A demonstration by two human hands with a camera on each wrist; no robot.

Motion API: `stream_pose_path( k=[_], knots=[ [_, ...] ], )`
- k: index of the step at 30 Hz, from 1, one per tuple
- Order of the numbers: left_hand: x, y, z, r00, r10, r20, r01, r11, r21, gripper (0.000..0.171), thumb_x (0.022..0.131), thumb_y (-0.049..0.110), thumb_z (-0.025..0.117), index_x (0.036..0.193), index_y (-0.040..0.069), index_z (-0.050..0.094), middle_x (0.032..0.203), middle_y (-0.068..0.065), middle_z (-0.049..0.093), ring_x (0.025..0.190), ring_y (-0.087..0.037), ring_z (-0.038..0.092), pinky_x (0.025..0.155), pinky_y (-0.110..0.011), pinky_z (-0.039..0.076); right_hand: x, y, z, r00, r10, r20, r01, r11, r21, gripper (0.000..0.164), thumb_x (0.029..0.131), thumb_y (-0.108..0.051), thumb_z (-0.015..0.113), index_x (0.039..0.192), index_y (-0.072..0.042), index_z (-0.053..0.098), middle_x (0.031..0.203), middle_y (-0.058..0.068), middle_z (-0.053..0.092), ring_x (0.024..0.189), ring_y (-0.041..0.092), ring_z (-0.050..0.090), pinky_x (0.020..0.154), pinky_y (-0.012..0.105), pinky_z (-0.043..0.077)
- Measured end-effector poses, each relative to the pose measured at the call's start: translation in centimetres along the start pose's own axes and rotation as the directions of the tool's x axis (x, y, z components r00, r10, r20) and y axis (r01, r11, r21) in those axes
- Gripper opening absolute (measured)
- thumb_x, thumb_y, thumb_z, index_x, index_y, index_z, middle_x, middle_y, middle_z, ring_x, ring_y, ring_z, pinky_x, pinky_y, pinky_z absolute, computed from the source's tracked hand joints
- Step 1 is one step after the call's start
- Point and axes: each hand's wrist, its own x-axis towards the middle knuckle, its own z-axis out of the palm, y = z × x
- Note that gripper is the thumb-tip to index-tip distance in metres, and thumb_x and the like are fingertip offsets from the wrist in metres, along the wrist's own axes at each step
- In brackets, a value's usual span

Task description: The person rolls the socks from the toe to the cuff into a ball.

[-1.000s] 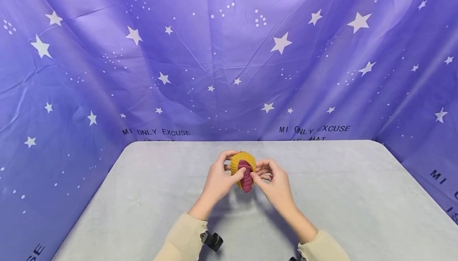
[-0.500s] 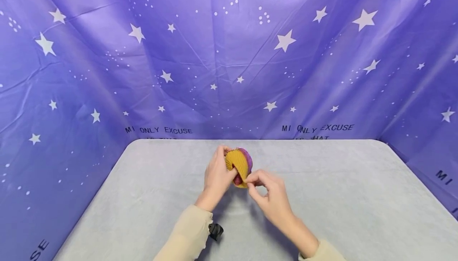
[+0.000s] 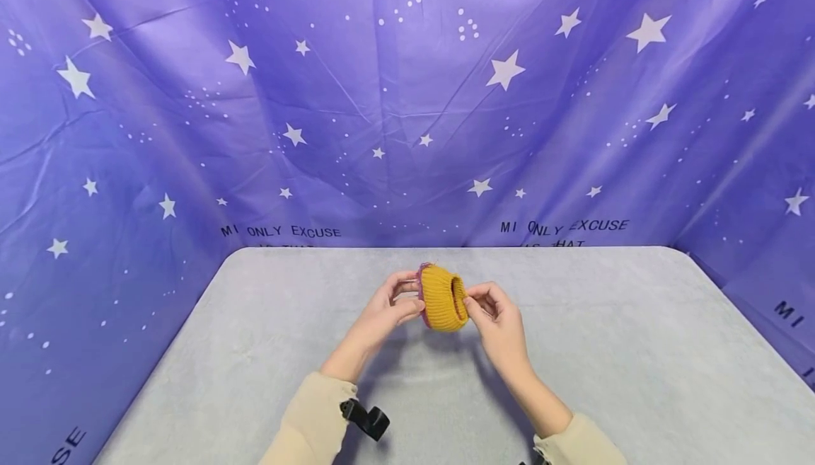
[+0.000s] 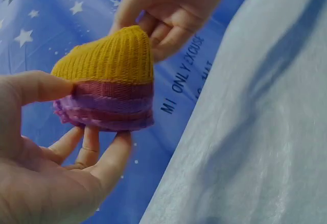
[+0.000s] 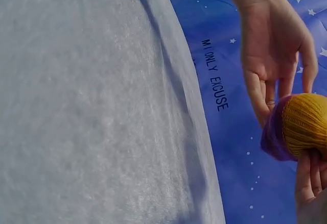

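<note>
A rolled-up sock (image 3: 441,299) is held above the table between both hands. It has a ribbed mustard cuff with a round opening turned to the right, and striped purple and maroon knit at its other end (image 4: 110,104). My left hand (image 3: 376,313) pinches the purple end, thumb on the near side and fingertips beneath, as the left wrist view shows. With thumb and forefinger, my right hand (image 3: 499,320) pinches the rim of the yellow cuff. The right wrist view catches the sock (image 5: 304,124) at its edge, where the right hand (image 5: 309,183) is partly cut off.
The grey cloth-covered table (image 3: 255,352) spreads beneath the hands. Purple curtains (image 3: 382,97) with white stars and black lettering hang behind it and on both sides. A black wrist camera (image 3: 369,419) sits at the left sleeve.
The maroon part that showed at the front is now out of sight, with the yellow cuff around it. The sock has turned so its opening points right; the left hand shifted to the purple end.
</note>
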Motion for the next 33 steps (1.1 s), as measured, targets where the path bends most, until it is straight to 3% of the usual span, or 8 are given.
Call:
stream_pose_path(
  k=[4, 9, 16, 19, 24, 28, 30, 33],
  knots=[
    [-0.1, -0.1, 0.3, 0.999, -0.010, -0.031, 0.011, 0.999, 0.037, 0.052, 0.088, 0.008, 0.069, 0.134, -0.001, 0.048, 0.138, -0.023, 0.051, 0.097, -0.012, 0.066, 0.089, -0.027, 0.054, 0.0, -0.2, 0.1, 0.997, 0.061, 0.050, -0.062, 0.998, 0.009, 0.011, 0.094, 0.002, 0.062, 0.103, 0.008, 0.063, 0.098, 0.018, 0.068, 0.082, 0.000, 0.065, 0.076, 0.017, 0.056],
    [-0.2, -0.1, 1.3, 0.995, 0.070, -0.075, -0.061, 0.991, 0.120, 0.054, 0.082, 0.007, 0.077, 0.128, 0.001, 0.049, 0.135, -0.022, 0.050, 0.099, -0.020, 0.067, 0.078, -0.029, 0.059, 0.2, -0.7, 0.3, 0.975, 0.193, 0.107, -0.196, 0.980, 0.020, 0.023, 0.095, -0.011, 0.065, 0.110, 0.004, 0.057, 0.094, 0.007, 0.067, 0.077, 0.002, 0.064, 0.071, 0.019, 0.055],
    [1.2, -0.9, 2.4, 0.982, 0.156, -0.108, -0.116, 0.944, 0.310, 0.055, 0.080, 0.016, 0.083, 0.119, 0.002, 0.048, 0.116, -0.018, 0.054, 0.081, -0.018, 0.060, 0.067, -0.026, 0.057, 2.5, 0.4, -0.5, 0.952, 0.264, 0.153, -0.263, 0.964, -0.028, 0.016, 0.098, -0.009, 0.060, 0.102, 0.006, 0.054, 0.088, 0.002, 0.061, 0.071, 0.005, 0.058, 0.062, 0.020, 0.053],
    [2.3, -1.9, 2.9, 0.982, 0.141, -0.126, -0.072, 0.895, 0.441, 0.054, 0.079, 0.022, 0.085, 0.115, 0.003, 0.049, 0.110, -0.015, 0.055, 0.085, -0.017, 0.056, 0.071, -0.026, 0.053, 3.2, 1.7, -1.0, 0.932, 0.313, 0.182, -0.298, 0.949, -0.103, 0.015, 0.099, -0.007, 0.057, 0.100, 0.007, 0.054, 0.085, 0.004, 0.062, 0.070, 0.007, 0.059, 0.061, 0.022, 0.055],
    [3.6, -3.1, 4.2, 0.988, 0.063, -0.142, 0.044, 0.762, 0.646, 0.057, 0.075, 0.030, 0.087, 0.111, 0.011, 0.049, 0.110, -0.013, 0.054, 0.091, -0.021, 0.056, 0.076, -0.034, 0.051, 3.7, 3.7, -1.8, 0.910, 0.377, 0.174, -0.303, 0.889, -0.343, 0.012, 0.098, -0.007, 0.058, 0.093, 0.005, 0.057, 0.075, 0.005, 0.060, 0.061, 0.010, 0.059, 0.056, 0.025, 0.056],
    [3.9, -3.0, 4.8, 0.989, 0.036, -0.141, 0.077, 0.696, 0.714, 0.058, 0.075, 0.034, 0.087, 0.113, 0.014, 0.048, 0.112, -0.014, 0.050, 0.086, -0.024, 0.058, 0.069, -0.035, 0.052, 4.1, 4.5, -2.4, 0.878, 0.428, 0.213, -0.347, 0.877, -0.334, 0.012, 0.097, -0.006, 0.058, 0.094, 0.006, 0.058, 0.073, 0.006, 0.059, 0.060, 0.011, 0.062, 0.058, 0.028, 0.059],
    [3.8, -2.8, 4.5, 0.991, 0.038, -0.128, 0.064, 0.703, 0.708, 0.055, 0.077, 0.034, 0.085, 0.114, 0.013, 0.050, 0.112, -0.014, 0.052, 0.087, -0.024, 0.059, 0.070, -0.035, 0.053, 4.2, 4.6, -2.8, 0.853, 0.452, 0.261, -0.382, 0.881, -0.278, 0.014, 0.098, -0.006, 0.057, 0.098, 0.008, 0.057, 0.075, 0.007, 0.061, 0.063, 0.012, 0.064, 0.061, 0.029, 0.061],
    [3.4, -2.3, 3.2, 0.995, 0.037, -0.089, 0.030, 0.757, 0.653, 0.046, 0.082, 0.030, 0.081, 0.114, 0.009, 0.055, 0.111, -0.013, 0.059, 0.091, -0.023, 0.061, 0.076, -0.035, 0.053, 4.3, 4.6, -3.6, 0.823, 0.480, 0.304, -0.424, 0.875, -0.235, 0.017, 0.098, -0.006, 0.056, 0.105, 0.009, 0.055, 0.080, 0.009, 0.066, 0.067, 0.013, 0.066, 0.065, 0.029, 0.061]
  ],
)
